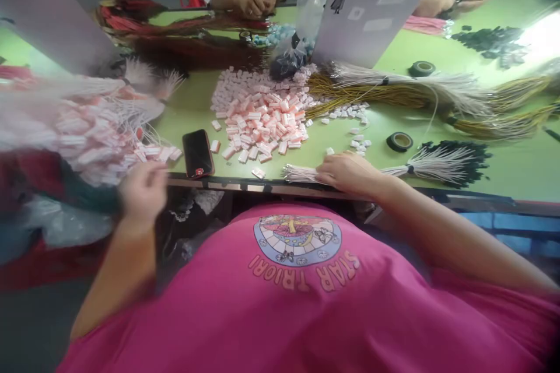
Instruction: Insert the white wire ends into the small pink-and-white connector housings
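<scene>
My left hand (144, 187) is at the table's left front edge, smeared by motion, beside a heap of white wires with pink-and-white plastic connectors (91, 134). Whether its fingers hold anything cannot be made out. My right hand (350, 172) is closed over a bundle of white wires (301, 173) at the front edge, whose bare tips stick out to the left. The bundle's other end, tied with black tape, fans out into dark green pieces (475, 160). Between my hands lie a pile of pink-and-white connectors (266, 122) and a loose connector (258, 173).
A black phone (198, 153) lies right of my left hand. Black tape rolls (399, 141) and yellow and white wire bundles (385, 93) lie at the right. Small white connectors (231, 84) spread behind the pile. Upright panels (376, 11) divide off other people's hands (254, 1).
</scene>
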